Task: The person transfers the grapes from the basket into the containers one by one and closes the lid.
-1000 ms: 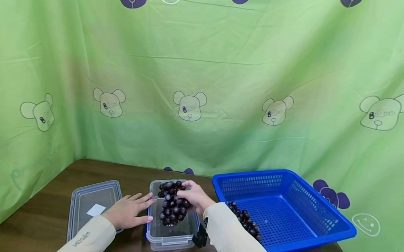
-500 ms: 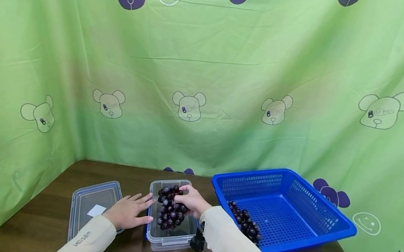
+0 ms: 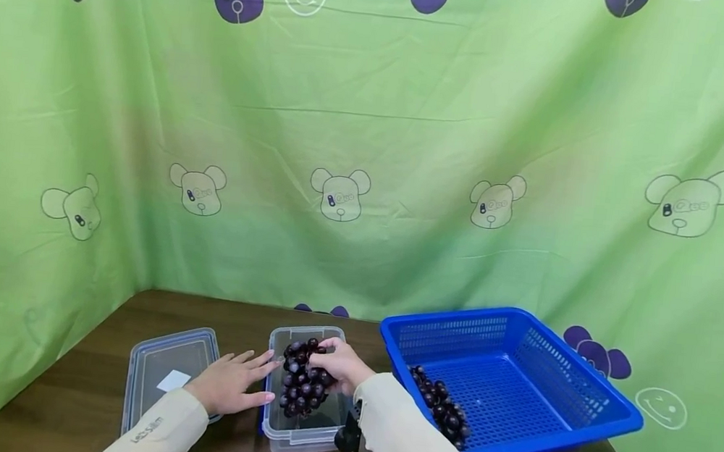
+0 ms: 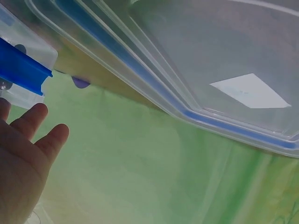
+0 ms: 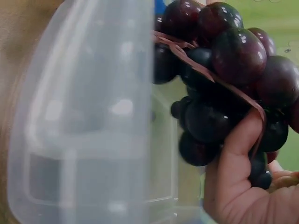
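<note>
A bunch of dark purple grapes [image 3: 302, 387] hangs in the grip of my right hand [image 3: 343, 365], over the opening of a clear plastic container [image 3: 305, 439]. Close up in the right wrist view, the grapes [image 5: 238, 56] have a brownish stem-like strand running across them, and my fingers curl in among them beside the container's wall. My left hand [image 3: 232, 382] has its fingers spread, with the fingertips at the container's left edge. In the left wrist view, that hand [image 4: 23, 154] is near a blue clip [image 4: 21, 67] on the container's side.
To the left lies a clear lid [image 3: 160, 348] with a blue seal and a white label [image 3: 173, 381]. A blue perforated basket [image 3: 509, 393] stands at the right, with another bunch of grapes [image 3: 442, 408] along its near left side. A green curtain [image 3: 398, 258] closes off the back.
My right hand has moved slightly down and toward me, and the grapes now hang a little lower over the container. The left hand has stayed in place.
</note>
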Tool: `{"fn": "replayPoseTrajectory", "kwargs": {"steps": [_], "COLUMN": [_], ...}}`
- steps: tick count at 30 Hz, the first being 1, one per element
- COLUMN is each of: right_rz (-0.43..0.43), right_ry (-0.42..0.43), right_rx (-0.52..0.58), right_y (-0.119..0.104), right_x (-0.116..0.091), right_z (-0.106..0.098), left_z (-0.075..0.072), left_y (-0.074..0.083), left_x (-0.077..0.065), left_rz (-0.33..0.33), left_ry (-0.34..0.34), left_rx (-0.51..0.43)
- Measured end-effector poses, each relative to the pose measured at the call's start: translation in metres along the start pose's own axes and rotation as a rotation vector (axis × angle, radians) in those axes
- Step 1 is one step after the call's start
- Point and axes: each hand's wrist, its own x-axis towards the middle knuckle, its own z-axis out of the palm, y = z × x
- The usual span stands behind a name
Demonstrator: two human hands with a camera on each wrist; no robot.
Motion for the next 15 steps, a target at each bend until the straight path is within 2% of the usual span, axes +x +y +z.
{"fn": "replayPoseTrajectory", "kwargs": {"steps": [1,3,7,15], "right_rz": [0.014,0.043,0.076,0.106], "right_ry": [-0.005,-0.009,-0.011,-0.043], "right_rx": [0.003,-0.004,-0.040,-0.105], "right_y": [-0.001,-0.005,-0.012,-0.012], "right_x": [0.001,0.004,0.010,0.014], "right_z": [0.000,0.000,-0.001,0.003], "left_z": [-0.006,-0.007,-0.008,-0.005], "left_y": [0.005,0.004,0.002,0.003], "left_x": [-0.002,-0.001,0.001,0.001], "left_rz": [-0.003,-0.003,-0.014,0.012], "left_ry": [-0.008,-0.008,-0.002,-0.003], "left_rx": [-0.009,-0.003,0.015,0.051]}}
